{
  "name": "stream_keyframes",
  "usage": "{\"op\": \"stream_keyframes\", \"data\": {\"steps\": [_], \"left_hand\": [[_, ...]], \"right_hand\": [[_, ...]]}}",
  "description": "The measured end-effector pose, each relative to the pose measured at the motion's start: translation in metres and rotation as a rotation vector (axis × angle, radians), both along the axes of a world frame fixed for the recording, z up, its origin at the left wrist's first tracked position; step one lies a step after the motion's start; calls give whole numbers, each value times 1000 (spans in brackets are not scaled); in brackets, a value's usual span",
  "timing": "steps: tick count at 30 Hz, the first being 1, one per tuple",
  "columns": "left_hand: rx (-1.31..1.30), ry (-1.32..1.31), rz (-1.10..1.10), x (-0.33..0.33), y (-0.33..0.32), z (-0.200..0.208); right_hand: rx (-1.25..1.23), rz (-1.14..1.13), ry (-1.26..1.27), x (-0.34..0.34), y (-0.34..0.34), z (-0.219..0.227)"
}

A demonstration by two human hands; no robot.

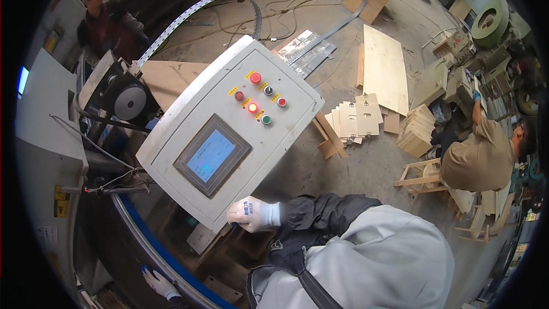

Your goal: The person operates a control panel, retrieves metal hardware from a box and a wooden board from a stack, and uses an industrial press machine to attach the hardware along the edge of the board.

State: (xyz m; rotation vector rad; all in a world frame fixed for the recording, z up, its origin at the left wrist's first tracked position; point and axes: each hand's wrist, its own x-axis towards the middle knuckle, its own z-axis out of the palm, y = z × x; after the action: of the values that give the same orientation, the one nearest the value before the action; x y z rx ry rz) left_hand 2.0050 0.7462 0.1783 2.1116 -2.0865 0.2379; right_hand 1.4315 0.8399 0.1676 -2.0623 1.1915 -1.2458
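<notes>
A grey control box (274,131) with a lit screen (211,155), several buttons and a glowing red lamp (253,108) stands tilted in front of me. At its lower corner is my right hand (251,214), in a white glove with dark blue fingertips. Its fingers are curled against the box's edge; whatever they may hold is hidden. Down at the left, my left hand (160,284), gloved the same way, lies with fingers stretched out on a dark machine surface (123,252), beside a blue strip (146,234).
A perforated metal strip (183,16) arches behind the box, near a grey wheel (130,103). Wooden panels (349,119) lie on the floor. At right a co-worker (477,154) sits by machines; another person (108,23) stands far left. Cables (291,8) cross the floor.
</notes>
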Motion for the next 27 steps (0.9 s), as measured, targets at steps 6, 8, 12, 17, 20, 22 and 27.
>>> {"op": "stream_keyframes", "data": {"steps": [6,8,12,17,20,22,27], "left_hand": [[-8,17,-16,8,3,-3],[-5,3,-11,9,1,-7],[-3,-5,-34,3,-2,-8],[-6,-17,-5,1,-2,-7],[-15,17,-32,2,-2,-8],[-20,34,-45,4,-4,-10],[-11,25,3,2,0,-5]], "right_hand": [[-26,-86,68,12,-3,-18],[35,-98,137,18,0,-24],[-12,-163,216,26,7,-37],[70,-143,301,31,11,-31],[58,-153,336,35,15,-30],[65,-166,366,37,18,-28],[102,-182,398,48,25,-29]]}}
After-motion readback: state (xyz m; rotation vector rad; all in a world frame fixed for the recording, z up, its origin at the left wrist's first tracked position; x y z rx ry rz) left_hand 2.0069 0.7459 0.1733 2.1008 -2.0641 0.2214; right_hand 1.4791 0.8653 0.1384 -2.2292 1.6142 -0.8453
